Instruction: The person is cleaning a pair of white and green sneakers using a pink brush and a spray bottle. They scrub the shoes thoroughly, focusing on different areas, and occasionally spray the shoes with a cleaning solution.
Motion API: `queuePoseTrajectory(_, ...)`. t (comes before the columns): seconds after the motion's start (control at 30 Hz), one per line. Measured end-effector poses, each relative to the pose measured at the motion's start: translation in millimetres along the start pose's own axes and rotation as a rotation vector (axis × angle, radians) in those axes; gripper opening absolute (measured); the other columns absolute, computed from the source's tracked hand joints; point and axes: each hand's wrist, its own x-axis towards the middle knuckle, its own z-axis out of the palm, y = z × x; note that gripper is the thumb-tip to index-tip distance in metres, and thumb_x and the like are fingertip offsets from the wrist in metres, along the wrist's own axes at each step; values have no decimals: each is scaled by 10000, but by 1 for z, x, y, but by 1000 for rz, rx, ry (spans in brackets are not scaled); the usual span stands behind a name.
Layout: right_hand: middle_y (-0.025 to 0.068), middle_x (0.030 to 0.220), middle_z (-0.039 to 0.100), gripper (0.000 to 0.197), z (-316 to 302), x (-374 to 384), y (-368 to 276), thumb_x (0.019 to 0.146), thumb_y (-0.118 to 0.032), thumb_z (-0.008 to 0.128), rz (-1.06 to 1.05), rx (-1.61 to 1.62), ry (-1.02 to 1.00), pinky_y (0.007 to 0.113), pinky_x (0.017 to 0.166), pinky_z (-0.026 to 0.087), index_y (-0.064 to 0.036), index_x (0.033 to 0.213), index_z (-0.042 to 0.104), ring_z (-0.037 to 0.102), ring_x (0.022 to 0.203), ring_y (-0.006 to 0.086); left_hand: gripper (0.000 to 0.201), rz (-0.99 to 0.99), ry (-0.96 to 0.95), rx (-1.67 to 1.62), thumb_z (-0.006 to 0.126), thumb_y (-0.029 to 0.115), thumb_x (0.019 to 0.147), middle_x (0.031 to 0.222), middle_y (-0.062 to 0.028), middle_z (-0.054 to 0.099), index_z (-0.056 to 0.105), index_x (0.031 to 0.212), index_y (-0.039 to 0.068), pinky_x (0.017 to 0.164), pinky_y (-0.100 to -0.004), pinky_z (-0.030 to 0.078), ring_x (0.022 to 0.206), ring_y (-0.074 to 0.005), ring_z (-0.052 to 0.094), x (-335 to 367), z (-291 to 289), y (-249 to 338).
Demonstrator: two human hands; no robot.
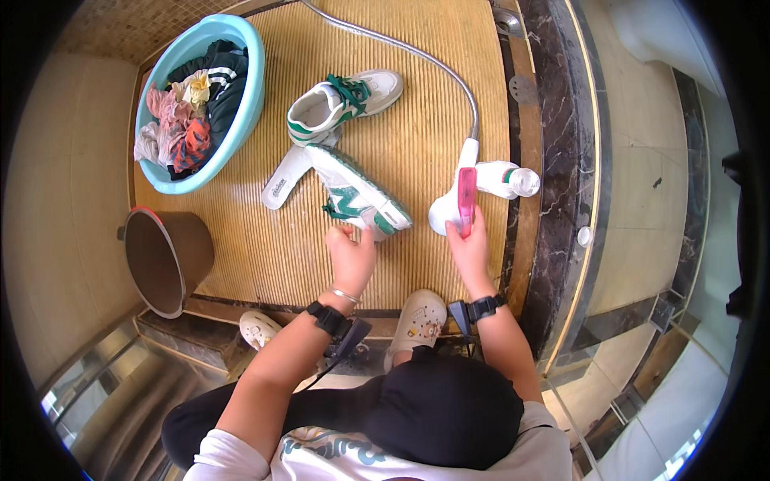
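Observation:
A white and green sneaker (358,191) lies tipped on its side, its sole edge turned up. My left hand (351,255) is closed at the sneaker's near end, fingers curled against it. In my right hand (469,247) a narrow pink brush (467,192) stands upright, held by its lower end; its bristles do not show. Just behind the brush lies a white shower head (443,213). The matching sneaker (345,104), with green laces, sits farther back. A pale insole (286,176) rests to the left of the tipped sneaker.
A light blue basin (255,112) of clothes stands at the far left, with a brown bucket (200,244) nearer me. A white bottle (497,178) lies right of the brush. The shower hose (437,62) curves across the ribbed mat (241,232). A white cap (585,236) lies farther right.

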Motion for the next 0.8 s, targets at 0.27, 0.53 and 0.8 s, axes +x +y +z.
queuePoseTrajectory(0.27, 105, 951, 711, 398, -8, 38, 31, 920, -185, 644, 140, 244, -313, 328, 776, 516, -29, 1280, 580, 669, 851, 187, 409, 131, -708, -273, 625, 78, 910, 1195, -260, 579, 481, 1264, -67, 871, -370, 522, 1099, -318, 629, -3, 35, 87)
queuePoseTrajectory(0.53, 231, 1045, 668, 351, -39, -9, 23, 934, -113, 613, -59, -75, -130, 381, 790, 518, -47, 1271, 542, 677, 951, 360, 722, -42, -584, 122, 684, 181, 821, 1390, -331, 343, 342, 1423, -23, 1040, -504, 416, 1259, -522, 409, -15, 103, 90)
queuePoseTrajectory(0.8, 239, 959, 669, 228, -56, -32, 38, 982, -173, 554, 174, -140, -232, 382, 748, 512, -35, 1148, 625, 675, 886, 370, 549, -172, -471, 194, 739, 354, 781, 1278, -299, 377, 572, 1251, 125, 1001, -488, 429, 1174, -502, 429, -5, 120, 104)
